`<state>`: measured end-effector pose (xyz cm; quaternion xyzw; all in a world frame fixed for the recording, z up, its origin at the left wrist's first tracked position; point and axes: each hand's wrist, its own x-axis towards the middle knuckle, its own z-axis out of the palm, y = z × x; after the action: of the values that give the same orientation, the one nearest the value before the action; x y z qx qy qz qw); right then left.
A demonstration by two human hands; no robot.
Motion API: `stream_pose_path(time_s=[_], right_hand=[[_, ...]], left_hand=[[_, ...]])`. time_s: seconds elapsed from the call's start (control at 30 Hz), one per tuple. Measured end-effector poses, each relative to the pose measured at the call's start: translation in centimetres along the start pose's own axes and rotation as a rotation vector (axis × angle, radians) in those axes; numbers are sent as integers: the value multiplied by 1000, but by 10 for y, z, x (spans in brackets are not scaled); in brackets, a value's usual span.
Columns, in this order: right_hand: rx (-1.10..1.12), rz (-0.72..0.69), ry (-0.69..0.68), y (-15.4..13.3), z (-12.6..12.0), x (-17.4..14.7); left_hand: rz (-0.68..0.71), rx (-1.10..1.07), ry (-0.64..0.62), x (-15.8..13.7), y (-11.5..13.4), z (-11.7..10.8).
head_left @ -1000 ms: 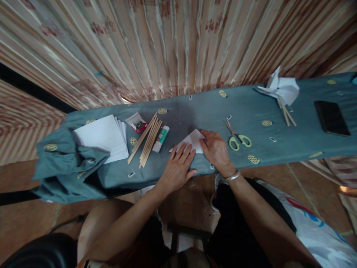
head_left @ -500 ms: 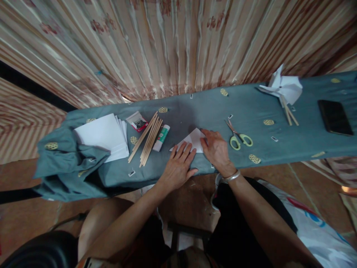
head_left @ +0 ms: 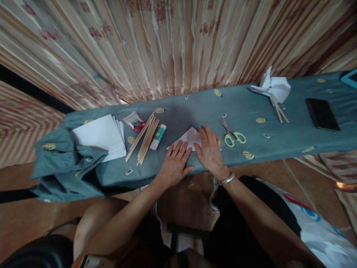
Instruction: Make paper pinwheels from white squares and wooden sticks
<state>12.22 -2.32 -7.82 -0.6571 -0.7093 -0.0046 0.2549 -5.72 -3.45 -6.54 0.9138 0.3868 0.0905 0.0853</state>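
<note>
A white sheet of paper folded into a triangle (head_left: 190, 136) lies on the cloth-covered table (head_left: 192, 109) in front of me. My left hand (head_left: 174, 163) rests on its left part, fingers stretched out. Flat over its right side lies my right hand (head_left: 210, 150), wearing a silver bracelet, fingers extended and covering part of the paper. To the left of the paper are a white and green glue stick (head_left: 158, 137) and several wooden sticks (head_left: 145, 139). Scissors with green handles (head_left: 233, 134) lie just right of my right hand.
A stack of white paper (head_left: 100, 136) and a small red and white box (head_left: 134, 122) are at the left. Farther right are a paper pinwheel (head_left: 275, 89) on sticks, a black phone (head_left: 322, 114) and a blue-edged object (head_left: 350, 79). A pleated curtain (head_left: 167, 48) hangs behind.
My right hand has opened out and flattened over the right side of the folded paper. The left hand stays on it. The view has shifted slightly to the right.
</note>
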Motion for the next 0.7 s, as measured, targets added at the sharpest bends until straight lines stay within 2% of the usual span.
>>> stream_pose_path(time_s=[0.37, 0.5, 0.7], right_hand=[[-90, 108, 84, 51, -30, -38], [-80, 71, 95, 41, -26, -31], [-41, 82, 8, 11, -9, -14]], left_hand=[[14, 31, 28, 0, -3, 2], [-14, 44, 26, 3, 5, 3], [-92, 64, 16, 8, 16, 2]])
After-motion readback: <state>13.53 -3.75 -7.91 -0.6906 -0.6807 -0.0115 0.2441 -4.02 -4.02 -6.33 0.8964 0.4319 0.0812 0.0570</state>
